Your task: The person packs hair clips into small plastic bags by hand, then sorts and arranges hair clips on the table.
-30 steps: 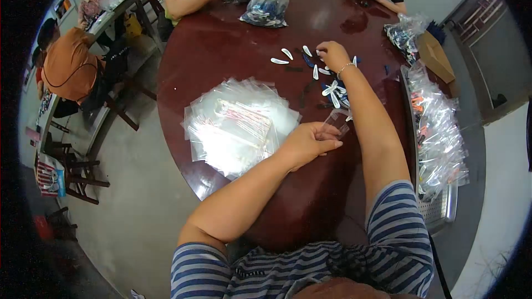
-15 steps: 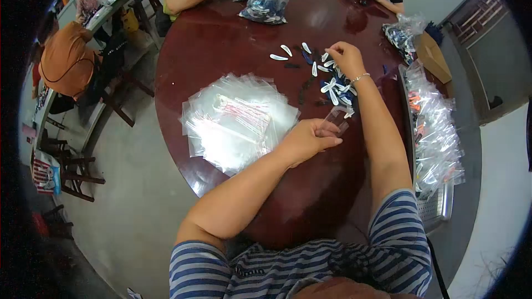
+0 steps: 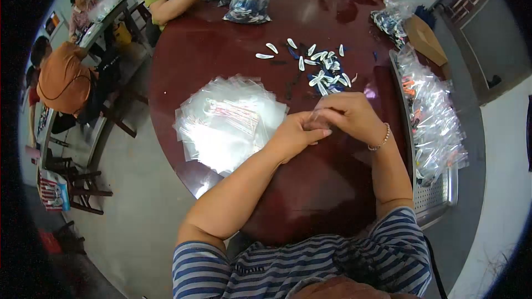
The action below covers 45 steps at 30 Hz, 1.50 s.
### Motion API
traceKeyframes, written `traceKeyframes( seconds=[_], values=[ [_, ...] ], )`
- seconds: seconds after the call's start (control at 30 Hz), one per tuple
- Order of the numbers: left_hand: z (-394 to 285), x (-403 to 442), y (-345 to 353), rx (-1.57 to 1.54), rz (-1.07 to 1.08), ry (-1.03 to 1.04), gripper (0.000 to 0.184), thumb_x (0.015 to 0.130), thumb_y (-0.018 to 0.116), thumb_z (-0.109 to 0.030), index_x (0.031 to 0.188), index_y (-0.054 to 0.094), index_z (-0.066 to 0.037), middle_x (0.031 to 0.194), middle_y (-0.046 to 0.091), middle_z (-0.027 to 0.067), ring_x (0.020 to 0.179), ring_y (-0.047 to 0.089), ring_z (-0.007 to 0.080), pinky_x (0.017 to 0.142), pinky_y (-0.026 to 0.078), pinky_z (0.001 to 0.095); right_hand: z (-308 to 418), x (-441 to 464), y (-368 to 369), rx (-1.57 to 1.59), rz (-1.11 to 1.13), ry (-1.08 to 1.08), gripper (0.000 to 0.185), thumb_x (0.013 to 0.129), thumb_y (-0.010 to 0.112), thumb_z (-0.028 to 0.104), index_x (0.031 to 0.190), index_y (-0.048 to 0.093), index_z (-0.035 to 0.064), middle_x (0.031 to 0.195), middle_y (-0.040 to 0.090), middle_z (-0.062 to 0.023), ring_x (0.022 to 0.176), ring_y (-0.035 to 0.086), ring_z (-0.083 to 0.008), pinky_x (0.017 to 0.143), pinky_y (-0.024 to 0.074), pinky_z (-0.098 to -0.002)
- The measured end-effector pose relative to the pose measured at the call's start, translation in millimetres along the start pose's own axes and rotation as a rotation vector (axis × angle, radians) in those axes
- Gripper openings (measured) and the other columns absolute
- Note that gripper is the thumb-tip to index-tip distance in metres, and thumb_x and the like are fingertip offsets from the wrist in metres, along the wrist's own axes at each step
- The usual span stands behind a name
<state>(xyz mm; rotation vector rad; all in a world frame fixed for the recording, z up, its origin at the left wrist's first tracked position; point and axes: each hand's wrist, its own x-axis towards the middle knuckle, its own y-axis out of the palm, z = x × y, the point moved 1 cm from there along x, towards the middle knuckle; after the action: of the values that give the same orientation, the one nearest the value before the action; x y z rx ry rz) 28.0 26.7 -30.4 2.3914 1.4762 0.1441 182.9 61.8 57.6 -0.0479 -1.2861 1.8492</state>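
Note:
My left hand (image 3: pixel 293 134) is closed on a small clear plastic bag (image 3: pixel 316 117), just above the table. My right hand (image 3: pixel 357 117) meets it at the bag, its fingers bent and pinched together; whatever lies between them is hidden. Beyond the hands is a loose pile of snap hair clips (image 3: pixel 329 71), white and dark blue, with a few single clips spread to its left. To the left of my left forearm, a fanned heap of flat clear bags (image 3: pixel 221 133) with reddish print covers part of the table.
The round dark-red table (image 3: pixel 310 188) carries a bag of clips (image 3: pixel 249 3) at the far side and another bag of clips (image 3: pixel 390 25) at far right. A metal tray (image 3: pixel 438 196) of filled bags (image 3: pixel 435 116) stands right, beside a cardboard box (image 3: pixel 425 41). Other people sit across and left.
My right hand has come back from the clip pile to the small bag in my left hand. The view has shifted slightly, and the left hand still holds the bag.

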Motion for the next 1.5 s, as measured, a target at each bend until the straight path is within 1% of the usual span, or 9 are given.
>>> traceKeyframes(
  seconds=[0.07, 0.13, 0.33, 0.57, 0.8, 0.93, 1.07, 1.23, 1.5],
  values=[
    [2.4, 0.2, 1.2, -0.004, -0.014, -0.034, 0.024, 0.084, 0.066, 0.000, 0.107, 0.064, -0.002, 0.099, 0.067, 0.0048, 0.092, 0.063, 0.0116, 0.082, 0.050, 0.0250, 7.5, 1.3, -2.6, 0.185, 0.170, 0.052, 0.008, 0.082, 0.064, 0.008, 0.082, 0.066, 0.0009, 0.077, 0.066, -0.0108, 0.067, 0.064, -0.0209, 0.061, 0.0496, -0.0285],
    [0.1, 0.1, 0.6, -0.017, -0.033, -0.042, 0.026, 0.084, 0.066, -0.003, 0.110, 0.062, 0.000, 0.099, 0.067, 0.0057, 0.092, 0.063, 0.0116, 0.080, 0.050, 0.0242, 7.1, 2.7, -5.8, 0.161, 0.200, 0.076, 0.010, 0.084, 0.062, 0.009, 0.084, 0.066, -0.0004, 0.076, 0.067, -0.0092, 0.067, 0.065, -0.0162, 0.060, 0.0491, -0.0270],
    [-1.0, 0.1, 1.7, 0.024, -0.020, -0.079, 0.031, 0.085, 0.068, -0.009, 0.114, 0.059, 0.000, 0.098, 0.067, 0.0068, 0.092, 0.063, 0.0114, 0.075, 0.050, 0.0241, -59.0, 34.4, -1.8, 0.233, -0.159, 0.353, 0.016, 0.086, 0.064, 0.015, 0.091, 0.067, 0.0001, 0.075, 0.064, -0.0019, 0.064, 0.053, -0.0050, 0.058, 0.0433, -0.0215],
    [4.7, 2.7, -0.5, 0.028, -0.007, -0.083, 0.032, 0.084, 0.070, -0.008, 0.113, 0.060, 0.001, 0.097, 0.067, 0.0059, 0.086, 0.061, 0.0103, 0.075, 0.049, 0.0235, -175.6, 112.0, 41.5, -0.181, -0.065, 0.370, 0.026, 0.081, 0.069, 0.019, 0.099, 0.068, -0.0001, 0.091, 0.068, -0.0163, 0.079, 0.066, -0.0257, 0.074, 0.0513, -0.0359],
    [4.8, 2.7, 0.2, 0.020, 0.014, -0.086, 0.034, 0.082, 0.071, -0.008, 0.113, 0.060, 0.001, 0.097, 0.066, 0.0065, 0.088, 0.060, 0.0101, 0.078, 0.047, 0.0224, -184.6, 149.1, 48.2, -0.178, 0.260, 0.715, 0.029, 0.077, 0.072, 0.028, 0.084, 0.072, -0.0004, 0.077, 0.069, -0.0148, 0.070, 0.067, -0.0265, 0.069, 0.0524, -0.0375],
    [10.7, 5.2, -0.1, 0.059, 0.016, -0.031, 0.033, 0.082, 0.071, -0.009, 0.112, 0.061, 0.001, 0.095, 0.066, 0.0061, 0.088, 0.060, 0.0098, 0.077, 0.047, 0.0223, -205.6, 151.2, 63.5, -0.277, 0.235, 0.642, 0.031, 0.077, 0.072, 0.030, 0.078, 0.071, -0.0004, 0.076, 0.069, -0.0152, 0.070, 0.067, -0.0252, 0.068, 0.0522, -0.0366],
    [6.7, 3.4, -0.7, 0.034, 0.019, -0.054, 0.032, 0.082, 0.071, -0.010, 0.111, 0.062, 0.000, 0.094, 0.066, 0.0051, 0.087, 0.059, 0.0091, 0.076, 0.047, 0.0227, -213.2, 144.9, 68.1, -0.014, 0.117, 0.691, 0.020, 0.075, 0.074, 0.021, 0.079, 0.071, 0.0014, 0.076, 0.069, -0.0117, 0.067, 0.064, -0.0233, 0.068, 0.0512, -0.0359],
    [-0.6, 1.8, -3.9, -0.046, 0.008, -0.076, 0.031, 0.084, 0.070, -0.011, 0.112, 0.061, -0.003, 0.096, 0.067, 0.0042, 0.088, 0.062, 0.0098, 0.074, 0.048, 0.0228, -169.9, 128.1, 29.8, 0.473, -0.133, 0.660, 0.014, 0.076, 0.075, 0.013, 0.080, 0.068, 0.0018, 0.070, 0.062, -0.0004, 0.062, 0.053, -0.0079, 0.056, 0.0429, -0.0251],
    [-5.7, 0.6, -4.2, -0.152, 0.054, -0.135, 0.032, 0.085, 0.069, -0.016, 0.115, 0.061, -0.007, 0.104, 0.068, 0.0052, 0.095, 0.064, 0.0125, 0.077, 0.049, 0.0251, -26.3, 47.4, -15.1, 0.625, -0.175, 0.406, 0.009, 0.081, 0.070, 0.004, 0.087, 0.063, 0.0050, 0.072, 0.057, 0.0061, 0.059, 0.046, 0.0001, 0.051, 0.0341, -0.0157]
  ],
)
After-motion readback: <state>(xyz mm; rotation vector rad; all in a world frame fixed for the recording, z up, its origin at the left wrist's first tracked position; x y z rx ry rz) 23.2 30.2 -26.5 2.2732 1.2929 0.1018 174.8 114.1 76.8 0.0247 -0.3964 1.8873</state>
